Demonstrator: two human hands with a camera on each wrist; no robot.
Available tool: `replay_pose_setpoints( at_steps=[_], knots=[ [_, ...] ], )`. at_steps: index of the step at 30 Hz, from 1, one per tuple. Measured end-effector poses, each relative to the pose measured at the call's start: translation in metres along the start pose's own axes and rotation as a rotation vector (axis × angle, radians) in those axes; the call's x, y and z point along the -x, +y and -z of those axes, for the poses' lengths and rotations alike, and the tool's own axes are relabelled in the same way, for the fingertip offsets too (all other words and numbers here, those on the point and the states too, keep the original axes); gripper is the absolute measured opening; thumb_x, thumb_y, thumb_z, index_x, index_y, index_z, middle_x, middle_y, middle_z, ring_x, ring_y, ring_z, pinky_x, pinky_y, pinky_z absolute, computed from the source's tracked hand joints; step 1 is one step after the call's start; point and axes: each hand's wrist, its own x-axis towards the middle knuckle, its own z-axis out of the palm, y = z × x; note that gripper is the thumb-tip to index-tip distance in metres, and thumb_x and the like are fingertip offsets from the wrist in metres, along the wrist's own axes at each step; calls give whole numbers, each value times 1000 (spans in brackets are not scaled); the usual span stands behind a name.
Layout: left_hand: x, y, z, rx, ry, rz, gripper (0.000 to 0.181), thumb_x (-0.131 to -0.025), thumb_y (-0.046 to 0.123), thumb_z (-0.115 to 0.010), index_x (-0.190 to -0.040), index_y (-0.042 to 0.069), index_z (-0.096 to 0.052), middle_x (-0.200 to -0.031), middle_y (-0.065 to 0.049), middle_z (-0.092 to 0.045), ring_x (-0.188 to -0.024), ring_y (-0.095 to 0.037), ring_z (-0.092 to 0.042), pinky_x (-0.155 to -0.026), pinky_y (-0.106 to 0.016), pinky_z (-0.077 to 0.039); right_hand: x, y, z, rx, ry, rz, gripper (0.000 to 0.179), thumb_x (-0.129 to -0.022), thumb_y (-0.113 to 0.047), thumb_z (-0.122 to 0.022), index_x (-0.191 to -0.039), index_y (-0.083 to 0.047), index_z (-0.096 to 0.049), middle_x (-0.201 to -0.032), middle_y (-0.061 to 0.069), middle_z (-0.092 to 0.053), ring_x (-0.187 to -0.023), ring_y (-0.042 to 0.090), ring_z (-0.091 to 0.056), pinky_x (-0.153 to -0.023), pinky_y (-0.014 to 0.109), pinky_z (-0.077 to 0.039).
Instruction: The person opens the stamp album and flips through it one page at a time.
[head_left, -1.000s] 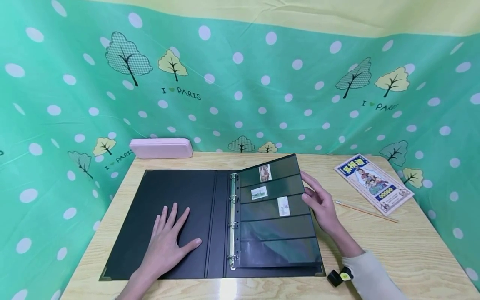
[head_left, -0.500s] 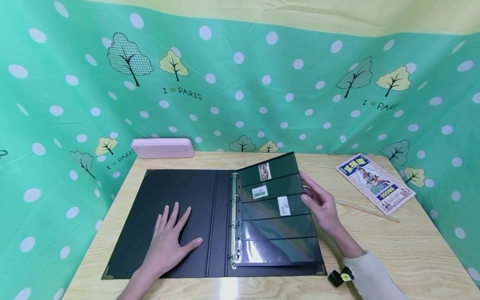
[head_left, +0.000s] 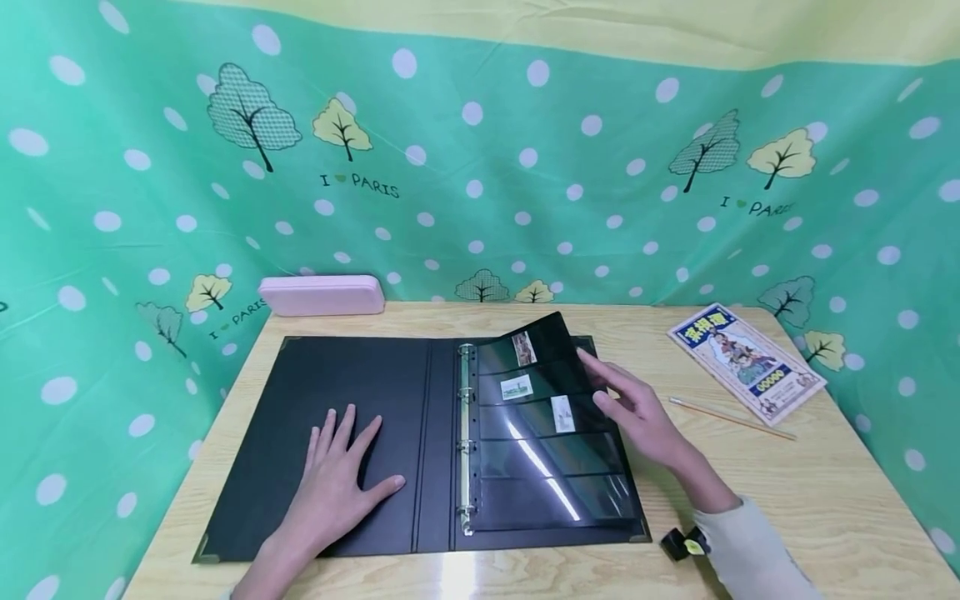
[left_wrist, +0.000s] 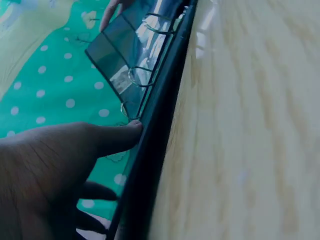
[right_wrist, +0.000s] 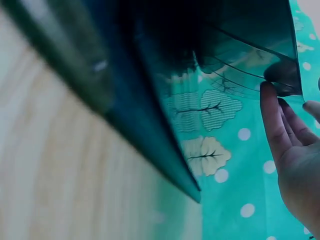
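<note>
A black ring binder (head_left: 330, 375) lies spread on the wooden table. My left hand (head_left: 330, 487) rests flat on its left inside cover, fingers spread. On the metal rings (head_left: 465, 442) hangs a dark page of clear pockets (head_left: 517, 458), its right edge raised and bent leftward. Three small stamp-like pictures show in its upper pockets, among them a green-and-white one (head_left: 516, 387). My right hand (head_left: 637, 412) is at the page's raised edge. In the right wrist view, its extended fingers (right_wrist: 274, 117) touch the page's underside, with the thumb apart from them.
A pink case (head_left: 322, 296) stands at the back left. To the right lie a pencil (head_left: 731, 418) and an illustrated booklet (head_left: 746, 362). A small black object (head_left: 675, 546) is by the right sleeve. Green dotted cloth (head_left: 480, 192) hangs behind and around the table.
The right hand has moved a little to the left, and the page's upper right corner has bent further left, uncovering the binder's corner behind. The left hand stays in place.
</note>
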Motion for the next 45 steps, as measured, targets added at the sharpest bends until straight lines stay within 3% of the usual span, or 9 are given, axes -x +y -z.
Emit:
replay_pose_setpoints(
  at_steps=[5,8,12,18,22,26,33,38,45],
  knots=[
    [-5,14,8,7,75,-75,74,-93,37,-90,-155,7,-64,-168,-29,-47,-160,-57,-31,-127,-75,-26,0,-11,2,-71,-34,-17,58,-115,3,-43,-172,-4,-39,-170,-11,-47,-136,6,-54,-95,20,-54],
    [-8,31,14,35,113,-110,64,-96,34,-89,-151,9,-68,-163,-21,-56,-155,-50,-44,-120,-74,-40,1,-20,2,-119,-43,-29,56,-116,0,-39,-172,-3,-37,-164,-17,-49,-133,8,-55,-89,24,-57],
    [-12,59,21,131,99,-139,54,-99,33,-87,-147,14,-71,-155,-11,-66,-146,-38,-60,-113,-66,-51,0,-34,1,-196,-55,-20,53,-119,-8,-33,-172,-2,-38,-164,-14,-50,-138,9,-54,-97,26,-56],
    [-22,102,23,363,71,-189,45,-102,30,-84,-144,21,-73,-145,3,-72,-134,-22,-69,-110,-54,-57,-4,-49,-6,-309,-90,33,52,-120,-12,-27,-169,2,-40,-167,-3,-50,-145,14,-51,-105,28,-54],
    [-26,124,20,531,50,-223,47,-104,27,-81,-149,20,-69,-141,3,-73,-123,-15,-71,-102,-44,-62,-3,-56,-15,-311,-118,25,53,-121,-16,-26,-169,0,-41,-167,-1,-49,-147,14,-49,-110,31,-52],
    [-28,141,16,688,-7,-219,59,-107,30,-77,-161,19,-55,-148,-3,-69,-127,-16,-68,-100,-37,-63,1,-63,-24,-318,-156,9,54,-122,-21,-25,-171,-4,-40,-170,1,-44,-153,15,-44,-115,36,-49],
    [-30,156,15,830,5,-247,80,-107,25,-76,-174,22,-34,-155,-15,-60,-131,-27,-67,-94,-36,-65,6,-72,-40,-298,-231,67,55,-122,-18,-23,-173,-5,-36,-178,10,-34,-160,17,-36,-121,37,-45],
    [-31,160,16,860,23,-262,93,-105,25,-79,-179,31,-23,-155,-12,-58,-129,-33,-68,-92,-36,-66,10,-78,-50,-261,-277,76,56,-122,-20,-23,-176,-10,-32,-182,11,-27,-166,17,-27,-126,37,-40],
    [-29,162,13,829,46,-255,95,-101,17,-83,-175,43,-29,-156,-7,-56,-126,-26,-69,-91,-34,-66,13,-81,-61,-204,-336,131,55,-120,-12,-25,-175,-7,-32,-184,14,-23,-170,24,-22,-133,35,-27]
  ],
)
